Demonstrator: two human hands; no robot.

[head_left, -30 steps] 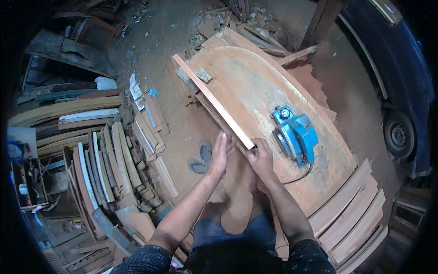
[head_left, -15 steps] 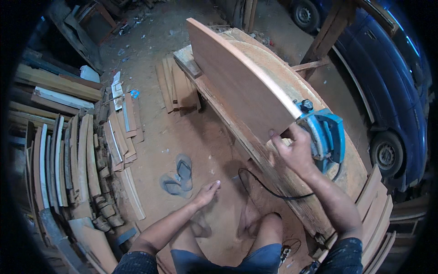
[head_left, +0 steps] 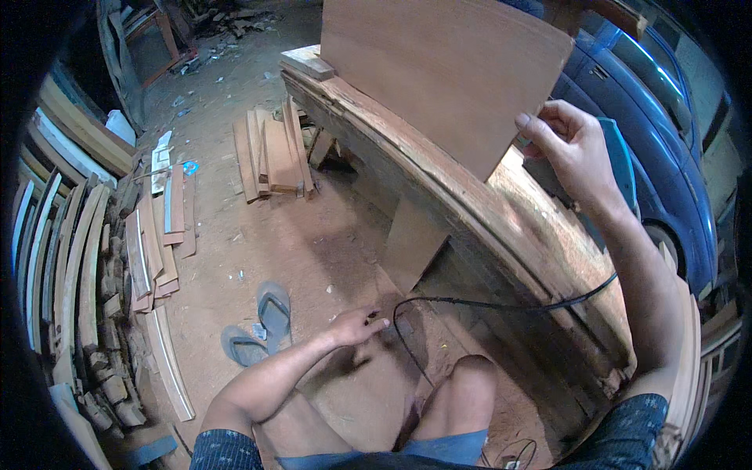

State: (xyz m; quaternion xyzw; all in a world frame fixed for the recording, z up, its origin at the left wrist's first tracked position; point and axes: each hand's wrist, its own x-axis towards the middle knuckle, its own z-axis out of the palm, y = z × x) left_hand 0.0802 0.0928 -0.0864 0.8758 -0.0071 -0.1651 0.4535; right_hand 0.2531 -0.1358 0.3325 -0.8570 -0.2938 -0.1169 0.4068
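Observation:
A flat wooden board point(head_left: 439, 70) stands upright on its long edge along the rough wooden bench point(head_left: 368, 125). My right hand point(head_left: 568, 149) grips the board's near end with thumb and curled fingers. Just behind that hand is the blue electric planer point(head_left: 620, 153), mostly hidden by hand and arm. Below the bench's side, my left hand point(head_left: 356, 327) is low with fingers loosely apart, holding nothing visible. A black cord point(head_left: 509, 305) loops from the bench down past it.
Curved plank offcuts point(head_left: 78, 266) are piled at left, short boards point(head_left: 274, 153) lie on the dirt floor beyond the bench, and flip-flops point(head_left: 266, 321) lie left of my left hand. A blue car point(head_left: 681, 188) stands at right, behind the bench.
My left hand has left the board and dropped low. The viewpoint has sunk and tilted, showing the board's broad face. My right hand has moved up and right in view, still at the board's near end.

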